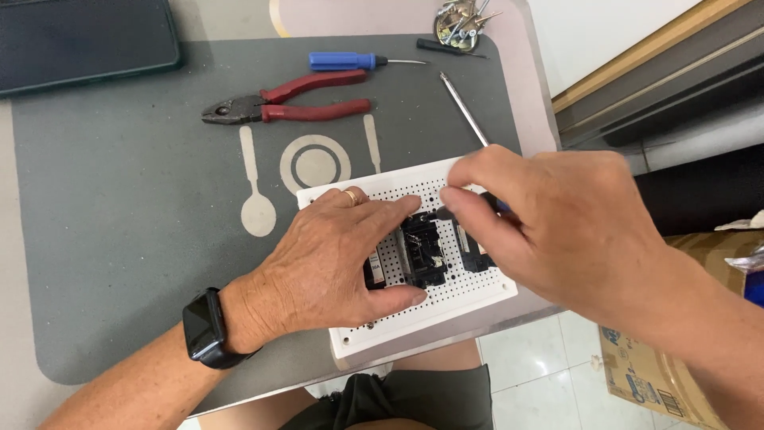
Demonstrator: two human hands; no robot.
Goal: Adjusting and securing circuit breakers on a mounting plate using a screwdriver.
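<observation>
Sitting low right, a tan cardboard box (637, 374) bears blue print.

The scene was evenly and brightly lit by soft daylight, strongest at the far right. Only faint shadows were cast beneath the pliers (286, 99) and the left hand (334, 255). Slight blur was seen on the right hand (549, 223); mild stretching was noticed at the edges.

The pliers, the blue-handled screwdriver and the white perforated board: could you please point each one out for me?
Pliers (306, 102): head view, on the red handles near the pivot.
Blue-handled screwdriver (342, 60): head view, on the middle of the blue handle.
White perforated board (446, 299): head view, on a bare part near its front edge.
</observation>
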